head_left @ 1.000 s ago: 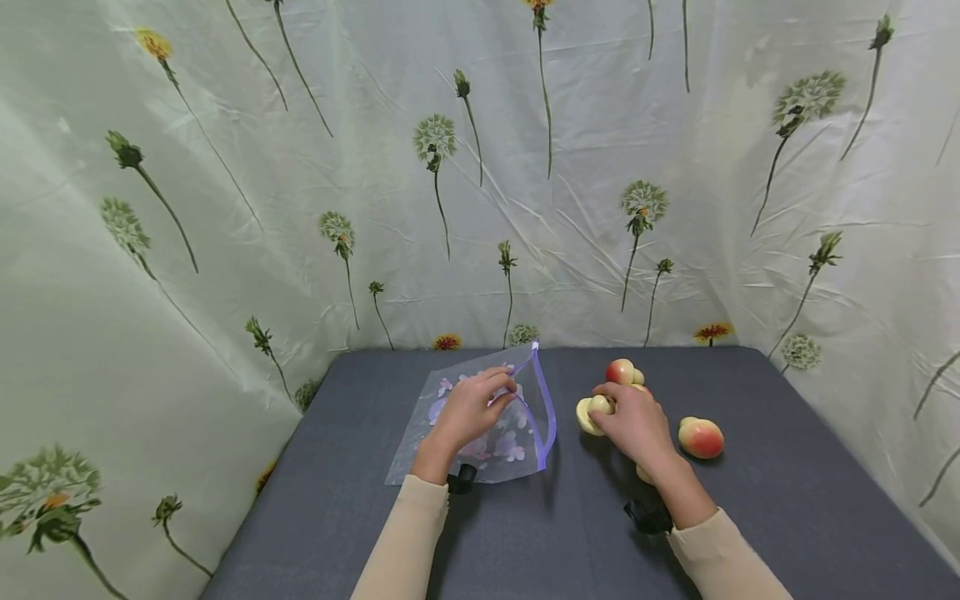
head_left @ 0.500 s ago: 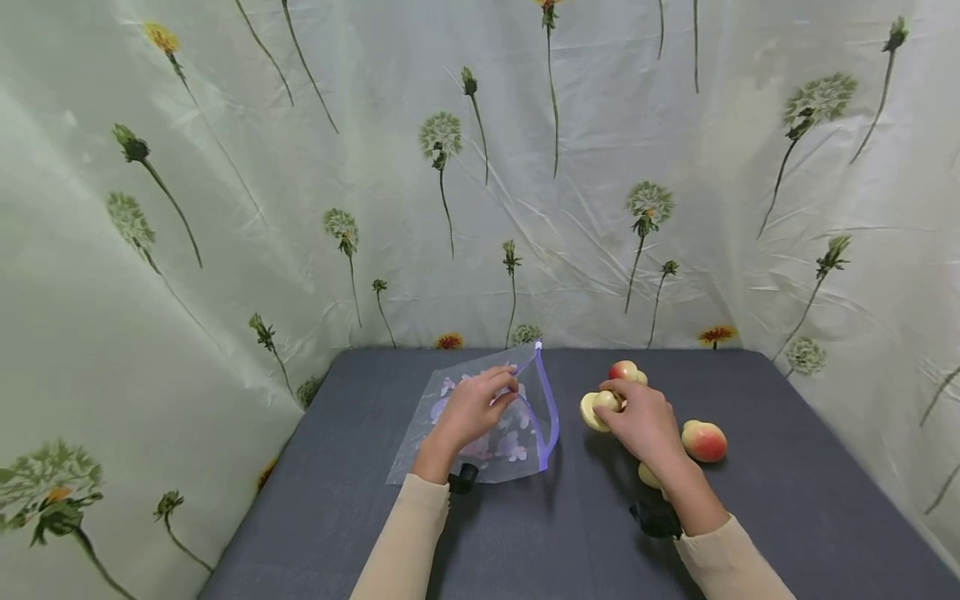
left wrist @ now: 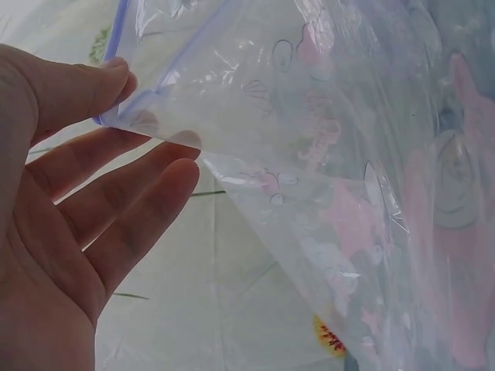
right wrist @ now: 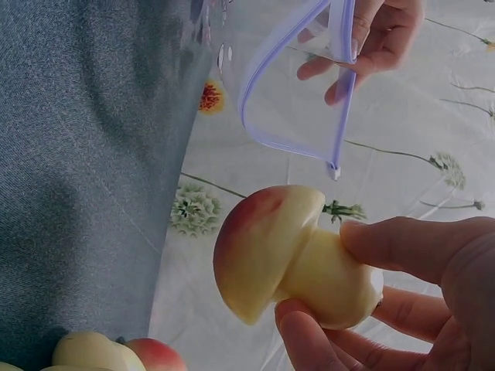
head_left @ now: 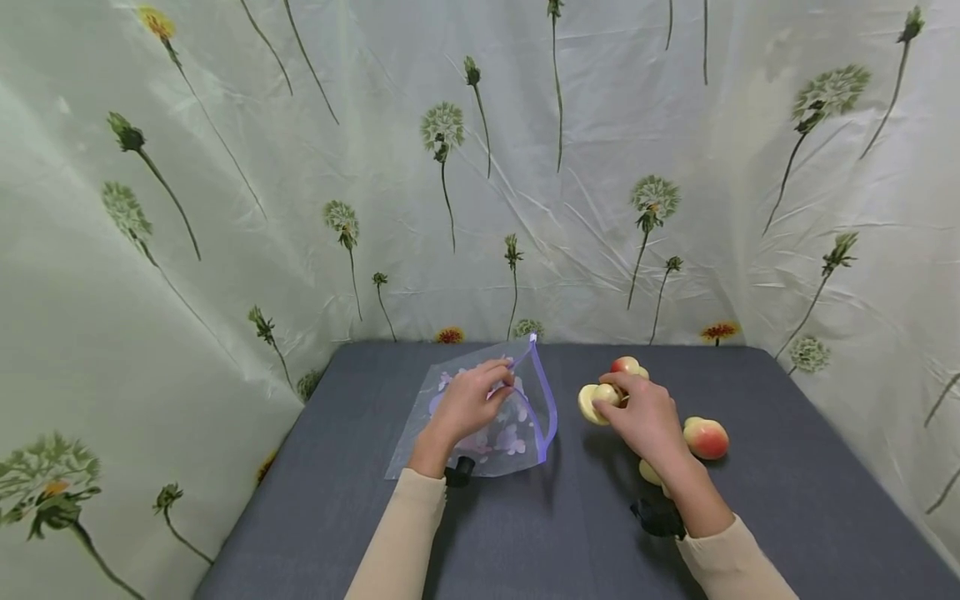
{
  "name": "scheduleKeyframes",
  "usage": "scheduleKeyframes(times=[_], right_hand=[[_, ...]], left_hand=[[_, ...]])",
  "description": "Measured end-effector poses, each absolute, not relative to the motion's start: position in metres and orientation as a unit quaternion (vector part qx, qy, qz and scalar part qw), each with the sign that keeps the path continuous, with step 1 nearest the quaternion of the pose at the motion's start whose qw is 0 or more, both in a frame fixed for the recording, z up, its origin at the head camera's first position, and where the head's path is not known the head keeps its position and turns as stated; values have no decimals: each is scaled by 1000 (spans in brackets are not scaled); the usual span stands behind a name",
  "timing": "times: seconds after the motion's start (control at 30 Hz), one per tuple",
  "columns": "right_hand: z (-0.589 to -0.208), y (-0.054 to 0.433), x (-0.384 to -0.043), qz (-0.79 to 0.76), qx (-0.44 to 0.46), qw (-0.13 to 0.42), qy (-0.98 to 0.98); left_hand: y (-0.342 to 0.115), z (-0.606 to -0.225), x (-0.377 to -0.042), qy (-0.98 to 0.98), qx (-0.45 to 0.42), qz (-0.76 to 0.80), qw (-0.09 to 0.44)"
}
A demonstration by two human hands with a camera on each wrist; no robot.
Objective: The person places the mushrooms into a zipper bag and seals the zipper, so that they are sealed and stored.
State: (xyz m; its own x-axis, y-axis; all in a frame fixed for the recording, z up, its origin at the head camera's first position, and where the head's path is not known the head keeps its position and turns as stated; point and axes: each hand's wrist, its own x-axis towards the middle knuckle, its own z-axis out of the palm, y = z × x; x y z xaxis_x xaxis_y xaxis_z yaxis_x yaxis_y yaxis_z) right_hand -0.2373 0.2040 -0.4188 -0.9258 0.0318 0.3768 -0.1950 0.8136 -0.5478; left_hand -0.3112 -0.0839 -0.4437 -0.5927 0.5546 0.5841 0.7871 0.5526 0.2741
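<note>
Purple rim [head_left: 554,412] | left hand [head_left: 468,403]: we are pinching it, likely so the bag [head_left: 512,439] is gaping | right hand [head_left: 649,421]: we are gripping a mushroom [right wrist: 298,256] by its stem [right wrist: 332,270], leaving its cap [right wrist: 251,255] bare

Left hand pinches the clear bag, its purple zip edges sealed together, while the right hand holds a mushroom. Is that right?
Not quite: the purple zip edges stand apart, as the right wrist view shows. The left hand does pinch the clear bag, and the right hand holds the mushroom.
</note>
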Motion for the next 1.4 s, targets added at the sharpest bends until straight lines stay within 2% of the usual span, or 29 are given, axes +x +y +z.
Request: scheduleKeyframes(times=[0.4, 0.8, 1.4], right_hand=[[-411, 199, -238, 314, 62, 182, -930], [-401, 187, -236, 333, 87, 191, -919], [-400, 169, -238, 377, 111, 175, -903]], left_hand=[[-87, -441, -311, -852, -389, -290, 198], [-87, -438, -309, -852, -399, -270, 207], [-88, -432, -308, -846, -406, -248, 241]])
